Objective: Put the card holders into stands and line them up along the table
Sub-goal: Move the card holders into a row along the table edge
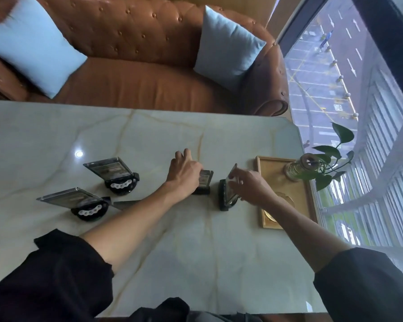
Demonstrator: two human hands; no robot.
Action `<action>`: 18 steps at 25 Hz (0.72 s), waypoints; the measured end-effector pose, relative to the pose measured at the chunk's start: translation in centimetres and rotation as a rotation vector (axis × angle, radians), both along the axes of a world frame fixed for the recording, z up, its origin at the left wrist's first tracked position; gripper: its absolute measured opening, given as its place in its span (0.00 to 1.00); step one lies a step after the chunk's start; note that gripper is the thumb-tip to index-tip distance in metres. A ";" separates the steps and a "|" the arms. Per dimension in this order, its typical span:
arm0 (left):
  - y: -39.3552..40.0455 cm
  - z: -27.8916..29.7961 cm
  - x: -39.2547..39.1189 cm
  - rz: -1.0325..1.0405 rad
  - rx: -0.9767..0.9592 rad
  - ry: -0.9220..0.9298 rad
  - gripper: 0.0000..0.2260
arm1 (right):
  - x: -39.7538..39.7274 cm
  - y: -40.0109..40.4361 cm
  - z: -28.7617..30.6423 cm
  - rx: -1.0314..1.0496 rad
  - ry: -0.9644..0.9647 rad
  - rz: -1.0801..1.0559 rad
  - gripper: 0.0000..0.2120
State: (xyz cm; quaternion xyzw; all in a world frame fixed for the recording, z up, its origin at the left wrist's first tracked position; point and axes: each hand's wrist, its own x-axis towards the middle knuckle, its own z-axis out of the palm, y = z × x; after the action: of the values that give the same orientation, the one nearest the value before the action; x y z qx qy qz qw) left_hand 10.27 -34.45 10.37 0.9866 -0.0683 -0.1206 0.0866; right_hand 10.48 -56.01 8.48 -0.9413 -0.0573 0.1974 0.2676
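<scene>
Marble tabletop (149, 240) is set before a brown leather sofa (137, 84) and a window (335, 77). Two stands with card holders (109, 168) are placed at the left. A third card holder (205, 178) is clasped by the left hand (184, 173); a fourth card holder (230, 189) is pinched by the right hand (249, 187) beside a wooden tray (286, 219).

Soft window daylight; wide-angle edge warping

Tan sofa (135, 84); blue cushions (30, 45); wooden tray (282, 182).
</scene>
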 end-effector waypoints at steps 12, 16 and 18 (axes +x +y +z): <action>-2.5 2.1 0.0 0.180 -0.074 0.222 0.21 | 4.1 -2.3 1.1 -0.394 -0.354 0.661 0.10; -2.4 1.0 0.7 0.273 -0.071 0.166 0.09 | 6.7 -2.8 0.6 -0.308 -0.343 0.708 0.09; -2.1 0.7 1.4 0.299 -0.095 0.146 0.05 | 8.3 -2.9 1.4 -0.273 -0.235 0.613 0.08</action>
State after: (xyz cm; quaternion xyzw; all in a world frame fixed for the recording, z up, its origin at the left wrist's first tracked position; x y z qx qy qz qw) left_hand 11.70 -36.57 11.08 0.9691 0.0801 -0.1743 0.1548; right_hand 18.77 -58.96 9.87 -0.9238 -0.3404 0.1649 0.0593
